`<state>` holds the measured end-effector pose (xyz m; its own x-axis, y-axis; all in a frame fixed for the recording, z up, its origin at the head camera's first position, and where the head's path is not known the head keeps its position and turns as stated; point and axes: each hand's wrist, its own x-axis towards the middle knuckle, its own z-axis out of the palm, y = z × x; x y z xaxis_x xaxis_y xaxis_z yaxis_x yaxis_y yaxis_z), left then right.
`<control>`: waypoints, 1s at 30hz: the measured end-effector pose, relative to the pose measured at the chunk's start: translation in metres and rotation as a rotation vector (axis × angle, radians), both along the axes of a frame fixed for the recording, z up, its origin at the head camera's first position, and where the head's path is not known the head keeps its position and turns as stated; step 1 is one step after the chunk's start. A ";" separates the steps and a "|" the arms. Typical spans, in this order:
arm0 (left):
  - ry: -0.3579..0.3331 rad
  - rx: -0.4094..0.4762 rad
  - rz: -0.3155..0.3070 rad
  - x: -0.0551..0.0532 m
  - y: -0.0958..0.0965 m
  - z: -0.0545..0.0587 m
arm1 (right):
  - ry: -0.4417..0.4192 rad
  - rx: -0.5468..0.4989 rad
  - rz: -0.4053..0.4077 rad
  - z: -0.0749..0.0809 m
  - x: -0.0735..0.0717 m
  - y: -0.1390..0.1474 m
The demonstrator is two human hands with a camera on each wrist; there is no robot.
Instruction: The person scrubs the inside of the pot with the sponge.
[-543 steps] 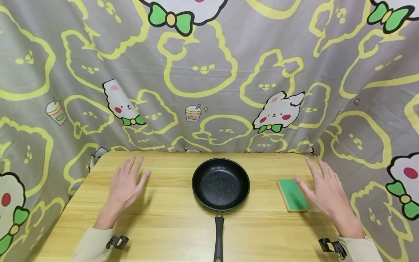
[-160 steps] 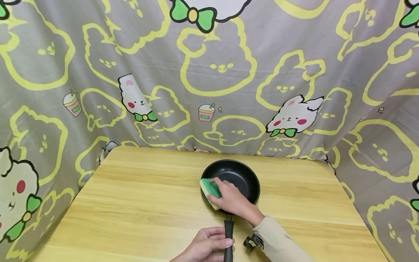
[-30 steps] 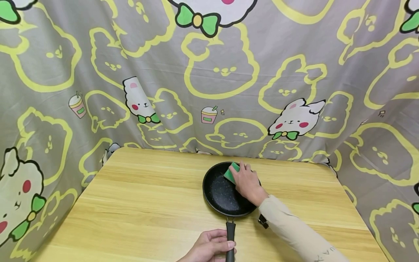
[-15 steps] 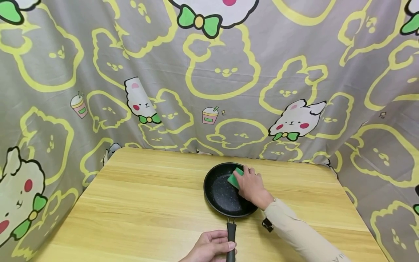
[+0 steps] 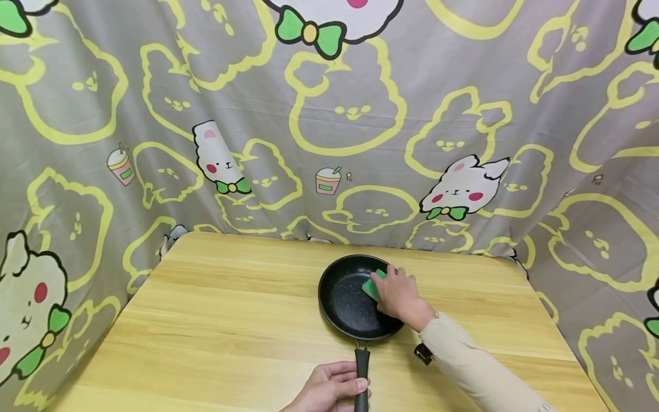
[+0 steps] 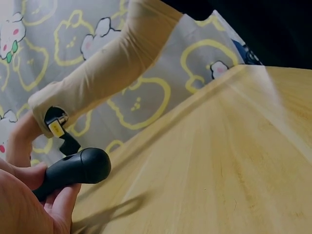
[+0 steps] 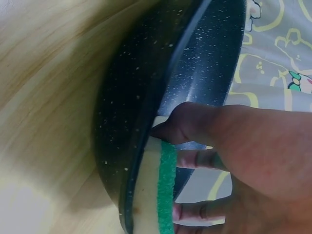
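A black speckled frying pan [image 5: 345, 303] is at the middle of the wooden table, its handle toward me. My left hand [image 5: 329, 388] grips the black handle [image 5: 362, 363]; in the left wrist view the handle's rounded end [image 6: 95, 165] sticks out past the thumb. Inside the pan's right side, my right hand [image 5: 399, 293] holds a green and cream sponge [image 5: 372, 285], partly hidden under the fingers. From the right wrist, the sponge's cream layer [image 7: 146, 187] lies along the pan's wall, with the thumb at one end and fingers over the green face.
The wooden table [image 5: 216, 320] reaches back to a grey curtain [image 5: 247, 103] with yellow cartoon outlines, which also hangs on both sides. Beige sleeve [image 5: 479, 360] and a small black wrist camera [image 5: 424, 353] are on the right arm.
First, both hands were off the pan and the sponge lay on the table. The right hand then held it at the pan's left side; over the last second it slid from the far rim rightward, nearer me.
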<state>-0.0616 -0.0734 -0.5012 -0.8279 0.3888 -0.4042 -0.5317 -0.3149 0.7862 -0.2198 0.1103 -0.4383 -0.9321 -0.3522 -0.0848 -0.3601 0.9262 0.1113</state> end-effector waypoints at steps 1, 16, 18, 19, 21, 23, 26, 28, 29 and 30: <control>0.001 -0.003 0.003 0.000 0.000 0.000 | -0.006 0.005 -0.003 0.001 0.001 0.000; -0.010 -0.010 0.020 0.001 0.000 0.001 | -0.097 0.017 0.040 0.011 0.012 0.004; -0.013 -0.015 0.022 0.001 0.000 0.001 | -0.099 0.002 0.053 0.011 0.014 0.005; -0.014 -0.017 0.022 0.001 0.000 0.001 | -0.102 -0.005 0.057 0.011 0.015 0.006; -0.015 -0.022 0.024 0.001 0.001 0.000 | -0.110 -0.017 0.064 0.012 0.017 0.007; -0.013 -0.025 0.025 0.001 0.001 0.000 | -0.117 -0.033 0.069 0.013 0.019 0.008; -0.013 -0.026 0.029 0.001 0.002 0.000 | -0.127 -0.053 0.075 0.015 0.022 0.009; -0.010 -0.027 0.031 0.001 0.002 0.000 | -0.130 -0.064 0.080 0.015 0.024 0.010; -0.007 -0.029 0.033 0.001 0.003 0.000 | -0.132 -0.071 0.083 0.016 0.024 0.010; -0.006 -0.029 0.033 0.002 0.003 0.000 | -0.134 -0.076 0.086 0.016 0.025 0.011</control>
<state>-0.0601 -0.0707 -0.5015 -0.8377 0.3489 -0.4201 -0.5261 -0.3093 0.7922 -0.1945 0.1209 -0.4222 -0.8805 -0.4401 -0.1761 -0.4451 0.8954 -0.0120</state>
